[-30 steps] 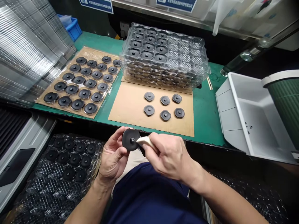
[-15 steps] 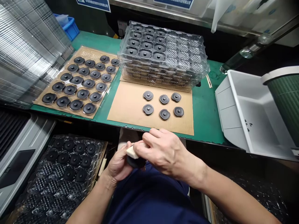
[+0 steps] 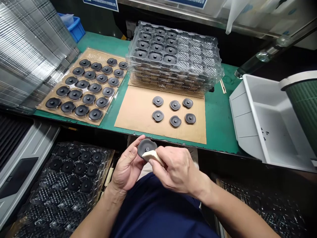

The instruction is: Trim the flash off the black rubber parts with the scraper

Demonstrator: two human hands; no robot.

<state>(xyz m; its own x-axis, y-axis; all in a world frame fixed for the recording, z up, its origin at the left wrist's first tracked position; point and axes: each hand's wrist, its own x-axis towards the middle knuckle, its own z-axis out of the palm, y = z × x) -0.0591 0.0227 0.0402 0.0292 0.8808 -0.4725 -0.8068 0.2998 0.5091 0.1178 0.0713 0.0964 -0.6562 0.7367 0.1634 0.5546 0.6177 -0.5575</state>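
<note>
The left hand (image 3: 126, 169) grips the rim of a black disc (image 3: 143, 146), stud facing up, while the right hand (image 3: 176, 169) pinches a pale pad (image 3: 153, 155) over the disc's near edge. Beyond the grip, six loose discs (image 3: 158, 101) lie in two rows on a cardboard sheet (image 3: 135, 114), with stacked clear trays (image 3: 173, 76) farther back. A filled tray (image 3: 95, 110) stands left of the grip, a white bin (image 3: 246, 114) right.

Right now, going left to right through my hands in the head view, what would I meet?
Clear plastic stack → flat tray of black discs → left hand → held black disc → right hand → grey bin.
</note>
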